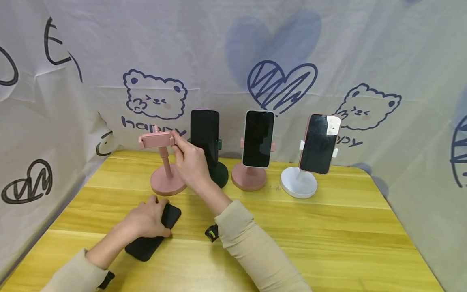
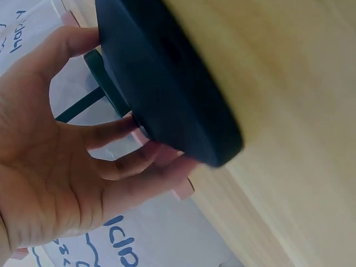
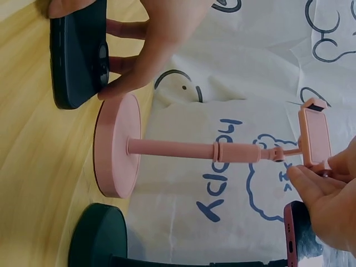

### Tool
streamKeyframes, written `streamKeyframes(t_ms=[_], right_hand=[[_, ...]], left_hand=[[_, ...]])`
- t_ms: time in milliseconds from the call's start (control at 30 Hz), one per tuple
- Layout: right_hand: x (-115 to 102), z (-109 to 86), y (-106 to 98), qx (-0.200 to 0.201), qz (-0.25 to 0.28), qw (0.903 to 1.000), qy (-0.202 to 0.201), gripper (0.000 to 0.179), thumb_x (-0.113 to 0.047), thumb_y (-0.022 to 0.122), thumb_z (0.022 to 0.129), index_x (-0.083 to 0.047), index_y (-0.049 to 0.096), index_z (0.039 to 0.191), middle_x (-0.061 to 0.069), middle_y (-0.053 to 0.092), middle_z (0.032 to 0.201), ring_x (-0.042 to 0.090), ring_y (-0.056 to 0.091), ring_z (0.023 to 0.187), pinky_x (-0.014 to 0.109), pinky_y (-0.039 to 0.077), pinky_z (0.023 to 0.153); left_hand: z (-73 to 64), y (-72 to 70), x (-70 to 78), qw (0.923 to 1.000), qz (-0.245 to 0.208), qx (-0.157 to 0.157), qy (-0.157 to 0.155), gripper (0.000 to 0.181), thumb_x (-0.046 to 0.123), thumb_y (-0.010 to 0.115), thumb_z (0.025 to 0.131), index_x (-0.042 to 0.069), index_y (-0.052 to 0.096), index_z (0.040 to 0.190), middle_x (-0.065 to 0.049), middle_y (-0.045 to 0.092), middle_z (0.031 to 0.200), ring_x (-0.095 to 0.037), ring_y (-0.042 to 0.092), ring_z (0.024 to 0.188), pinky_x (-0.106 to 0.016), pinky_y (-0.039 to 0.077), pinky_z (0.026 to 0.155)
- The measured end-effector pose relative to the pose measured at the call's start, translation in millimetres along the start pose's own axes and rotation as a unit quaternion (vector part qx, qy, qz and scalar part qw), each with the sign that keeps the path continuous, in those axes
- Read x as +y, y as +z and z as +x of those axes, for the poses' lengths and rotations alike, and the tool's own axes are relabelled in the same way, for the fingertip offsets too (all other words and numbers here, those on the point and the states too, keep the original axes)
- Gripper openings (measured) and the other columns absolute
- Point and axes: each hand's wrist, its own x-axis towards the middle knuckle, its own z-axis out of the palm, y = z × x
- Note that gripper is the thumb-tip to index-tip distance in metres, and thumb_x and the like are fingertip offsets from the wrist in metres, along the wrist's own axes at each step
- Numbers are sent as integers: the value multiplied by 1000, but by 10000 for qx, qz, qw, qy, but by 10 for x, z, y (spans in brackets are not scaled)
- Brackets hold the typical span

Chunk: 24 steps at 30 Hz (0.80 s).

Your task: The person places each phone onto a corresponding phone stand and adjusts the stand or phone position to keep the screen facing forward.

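My left hand (image 1: 147,219) grips a black phone (image 1: 143,247) across its width, thumb on one long edge and fingers on the other. In the left wrist view the dark phone (image 2: 161,83) is tilted; whether it touches the table cannot be told. Just beyond it stands a pink phone stand (image 1: 168,180) with a round base and an upright pole. The clamp (image 3: 317,136) on top of this stand holds no phone. At the clamp's right end, my right hand (image 1: 191,162) pinches the end piece between thumb and fingers.
Right of the pink stand, a dark green stand (image 1: 220,174), a second pink stand (image 1: 249,178) and a white stand (image 1: 299,182) each hold a phone. A printed cloth (image 1: 219,48) hangs behind the wooden table (image 1: 310,243). A black strap (image 1: 211,232) shows at the right sleeve.
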Motion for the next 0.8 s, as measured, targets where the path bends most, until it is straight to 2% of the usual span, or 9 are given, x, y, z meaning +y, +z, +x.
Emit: streamKeyframes(t_ms=[67, 133, 200, 233, 300, 333, 433, 600, 800], right_hand=[[0, -11, -17, -142, 18, 9999, 66, 46, -8, 53, 109, -7, 48, 155, 7, 53, 153, 16, 74, 98, 7, 48, 67], [2, -24, -31, -284, 134, 9994, 158, 49, -9, 53, 109, -8, 45, 157, 6, 50, 155, 16, 74, 98, 10, 45, 60], [9, -37, -41, -420, 279, 9984, 245, 51, -11, 53, 109, -10, 41, 159, 4, 47, 158, 14, 73, 105, 8, 49, 69], [9, -44, -47, -478, 347, 9979, 279, 53, -12, 54, 109, -11, 39, 160, 3, 45, 159, 13, 69, 118, 8, 52, 79], [12, -56, -54, -574, 484, 9966, 343, 55, -14, 54, 109, -13, 37, 161, 1, 43, 161, 14, 56, 135, 14, 52, 95], [13, -62, -60, -615, 551, 9959, 374, 55, -15, 54, 109, -13, 36, 162, 1, 41, 162, 13, 55, 137, 18, 50, 101], [12, -91, -81, -701, 709, 9939, 465, 57, -16, 55, 109, -16, 35, 162, -1, 40, 164, 14, 54, 138, 21, 51, 103], [0, -160, -152, -741, 934, 9918, 463, 57, -15, 57, 108, -17, 38, 162, 0, 41, 163, 22, 55, 139, 31, 52, 106], [18, -260, -264, -683, 1102, 9912, 255, 54, -19, 58, 108, -14, 43, 160, 2, 47, 160, 19, 55, 138, 30, 51, 107]], left_hand=[[5, 3, -13, 9998, -153, 112, 79, 100, 42, 95, 70, -1, 49, 149, -35, 46, 139, -49, 58, 101, -56, 55, 70], [19, 8, -32, 9992, -292, 246, 150, 103, 40, 95, 69, 1, 47, 151, -36, 40, 146, -51, 56, 103, -55, 54, 67], [27, 10, -46, 9983, -393, 396, 186, 104, 38, 96, 68, 3, 45, 153, -35, 35, 152, -52, 55, 104, -53, 53, 64], [31, 8, -54, 9979, -411, 467, 190, 105, 37, 95, 68, 3, 45, 154, -35, 36, 151, -51, 55, 102, -51, 52, 62], [38, 2, -68, 9969, -449, 621, 187, 105, 35, 95, 67, 2, 45, 153, -34, 38, 148, -49, 54, 98, -49, 51, 59], [40, -3, -71, 9963, -473, 699, 184, 104, 35, 95, 67, 2, 46, 152, -34, 40, 145, -47, 54, 97, -48, 50, 58], [47, -20, -65, 9929, -580, 1021, 210, 101, 34, 94, 66, 2, 47, 150, -31, 45, 139, -44, 54, 95, -46, 50, 57], [48, -68, -18, 9821, -788, 1682, 303, 101, 33, 92, 69, 4, 44, 153, -27, 43, 145, -44, 53, 101, -52, 54, 61], [29, -115, 64, 9601, -1201, 2487, 431, 99, 30, 90, 73, 11, 41, 156, -23, 41, 148, -44, 50, 115, -64, 55, 72]])
